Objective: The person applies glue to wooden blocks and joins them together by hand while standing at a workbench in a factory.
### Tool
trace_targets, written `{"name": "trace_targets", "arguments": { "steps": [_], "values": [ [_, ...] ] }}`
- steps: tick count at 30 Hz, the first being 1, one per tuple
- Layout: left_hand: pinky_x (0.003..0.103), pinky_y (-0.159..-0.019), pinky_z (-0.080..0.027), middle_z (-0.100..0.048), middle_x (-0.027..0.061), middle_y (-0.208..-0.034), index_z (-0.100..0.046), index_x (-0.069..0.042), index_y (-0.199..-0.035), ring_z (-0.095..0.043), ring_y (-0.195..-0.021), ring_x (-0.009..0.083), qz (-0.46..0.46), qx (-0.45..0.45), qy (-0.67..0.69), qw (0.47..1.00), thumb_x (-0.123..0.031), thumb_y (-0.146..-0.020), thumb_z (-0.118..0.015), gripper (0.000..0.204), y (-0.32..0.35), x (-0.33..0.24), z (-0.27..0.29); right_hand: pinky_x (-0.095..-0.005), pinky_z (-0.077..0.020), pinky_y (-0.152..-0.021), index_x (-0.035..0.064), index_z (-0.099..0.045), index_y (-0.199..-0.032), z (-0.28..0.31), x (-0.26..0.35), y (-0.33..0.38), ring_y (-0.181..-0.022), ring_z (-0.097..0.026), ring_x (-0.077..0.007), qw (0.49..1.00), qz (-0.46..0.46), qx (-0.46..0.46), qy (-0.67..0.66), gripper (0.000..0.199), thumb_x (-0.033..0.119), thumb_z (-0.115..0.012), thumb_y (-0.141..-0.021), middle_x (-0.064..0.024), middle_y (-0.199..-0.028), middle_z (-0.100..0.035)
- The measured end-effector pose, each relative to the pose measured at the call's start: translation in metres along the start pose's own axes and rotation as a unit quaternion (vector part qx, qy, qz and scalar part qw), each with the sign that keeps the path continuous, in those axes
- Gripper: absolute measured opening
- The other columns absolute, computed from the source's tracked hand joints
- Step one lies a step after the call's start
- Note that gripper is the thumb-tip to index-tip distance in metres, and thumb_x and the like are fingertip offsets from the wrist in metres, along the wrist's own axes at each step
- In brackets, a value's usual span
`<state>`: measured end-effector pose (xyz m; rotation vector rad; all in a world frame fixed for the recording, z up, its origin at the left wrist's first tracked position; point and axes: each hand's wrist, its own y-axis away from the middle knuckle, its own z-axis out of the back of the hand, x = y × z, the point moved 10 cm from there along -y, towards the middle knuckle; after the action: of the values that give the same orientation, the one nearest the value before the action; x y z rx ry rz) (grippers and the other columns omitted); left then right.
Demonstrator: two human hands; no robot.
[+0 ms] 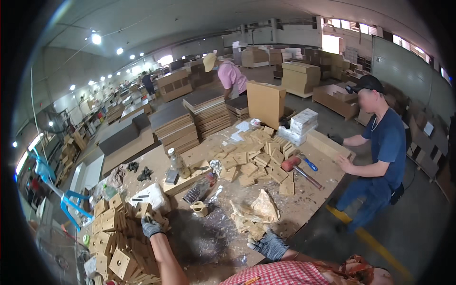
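My left hand, in a dark glove, reaches into a heap of small square wooden blocks at the table's near left, its fingers closed on a block at the top of the heap. My right hand, also gloved, rests with fingers spread on the table's near edge, beside a crumpled brown paper bag. It holds nothing. More square wooden blocks lie scattered across the far middle of the worktable.
A person in a blue shirt stands at the table's right side, both hands on its edge. A mallet, a plastic bottle, tape roll and white boxes lie on the table. Stacked boards stand behind.
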<state>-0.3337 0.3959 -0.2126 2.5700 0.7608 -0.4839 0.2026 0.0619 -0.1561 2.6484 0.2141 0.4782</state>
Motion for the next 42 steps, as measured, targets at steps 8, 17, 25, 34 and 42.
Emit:
{"name": "trace_targets", "arguments": {
  "steps": [8, 17, 25, 34, 42],
  "values": [
    [0.025, -0.078, -0.058, -0.058, 0.0143, -0.1, -0.058, 0.005, -0.091, -0.058, -0.093, 0.0231, 0.057, -0.076, 0.023, 0.995, -0.009, -0.085, -0.058, 0.015, 0.153, 0.06, -0.063, -0.0356, -0.0504, -0.055, 0.0107, -0.053, -0.12, 0.025, 0.051, 0.015, -0.062, -0.056, -0.0207, 0.995, 0.074, -0.051, 0.038, 0.049, 0.052, -0.042, -0.096, -0.0058, -0.092, -0.064],
    [0.03, -0.07, -0.058, -0.055, 0.0115, -0.087, -0.052, 0.002, -0.095, -0.059, -0.077, 0.0248, 0.229, 0.15, 0.003, 0.962, 0.005, -0.078, -0.055, 0.017, 0.247, 0.181, -0.077, -0.037, -0.0527, -0.066, 0.0105, -0.056, -0.116, 0.01, 0.067, 0.03, -0.078, -0.06, -0.0222, 0.995, 0.082, -0.047, 0.01, 0.042, 0.046, -0.048, -0.095, -0.0051, -0.092, -0.064],
    [0.032, -0.064, -0.054, -0.06, 0.0068, -0.081, -0.057, 0.0, -0.105, -0.059, -0.07, 0.0205, 0.3, 0.228, -0.24, 0.895, 0.001, -0.076, -0.061, 0.028, 0.374, 0.312, -0.091, -0.0369, -0.0497, -0.072, 0.0174, -0.057, -0.113, 0.044, 0.093, 0.045, -0.095, -0.059, -0.0216, 0.996, 0.062, -0.048, 0.03, 0.036, 0.042, -0.035, -0.099, -0.0001, -0.104, -0.064],
    [0.036, -0.072, -0.052, -0.068, 0.0153, -0.082, -0.067, -0.002, -0.09, -0.065, -0.078, 0.0274, 0.093, 0.573, -0.617, 0.531, -0.03, -0.078, -0.071, 0.031, 0.502, 0.509, -0.092, -0.0463, -0.0479, -0.067, 0.0187, -0.054, -0.111, 0.12, 0.165, 0.1, -0.079, -0.059, -0.0282, 0.973, 0.157, -0.03, -0.165, 0.036, 0.046, -0.035, -0.097, -0.0099, -0.103, -0.062],
    [0.039, -0.08, -0.05, -0.069, 0.0163, -0.088, -0.073, -0.008, -0.086, -0.066, -0.086, 0.0321, -0.139, 0.549, -0.781, 0.263, -0.04, -0.073, -0.072, 0.035, 0.578, 0.557, -0.105, -0.04, -0.0506, -0.063, 0.0077, -0.057, -0.107, 0.149, 0.195, 0.155, -0.066, -0.06, -0.0274, 0.963, 0.208, -0.096, -0.139, 0.049, 0.051, -0.036, -0.096, -0.0143, -0.086, -0.063]
  ]
}}
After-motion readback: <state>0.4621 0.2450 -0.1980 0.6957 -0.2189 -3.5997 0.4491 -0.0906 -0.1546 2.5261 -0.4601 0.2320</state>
